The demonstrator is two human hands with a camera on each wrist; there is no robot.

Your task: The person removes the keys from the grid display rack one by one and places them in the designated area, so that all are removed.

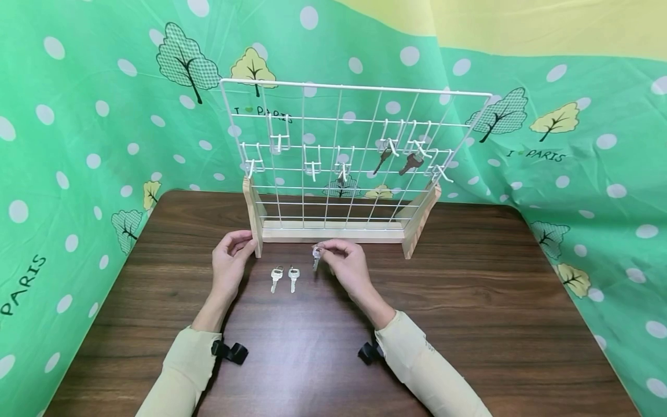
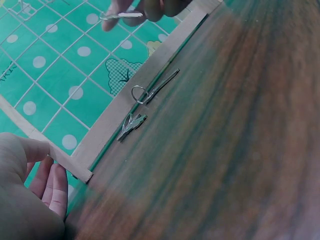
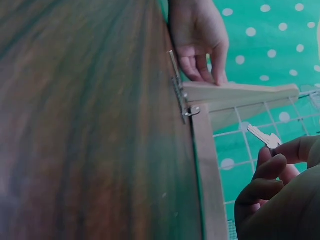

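Observation:
Between thumb and fingertips my right hand point(image 1: 350, 269) pinches a silver key point(image 1: 316, 255), held above the table in front of a white wire rack point(image 1: 340, 155). In the right wrist view that key point(image 3: 265, 136) points out past the fingertips. My left hand point(image 1: 229, 260) holds the rack's left wooden leg point(image 1: 252, 217), thumb on one side and fingers on the other, as the left wrist view shows. Two more silver keys with small rings, a left one point(image 1: 276, 279) and a right one point(image 1: 294, 279), lie on the table between the hands.
Several white hooks hang on the grid, among them an upper left hook point(image 1: 279, 142). Two dark keys, one slim point(image 1: 383, 159) and one broader point(image 1: 411, 164), hang at the right. The brown table point(image 1: 312, 359) meets a green patterned cloth point(image 1: 78, 145) behind and beside it.

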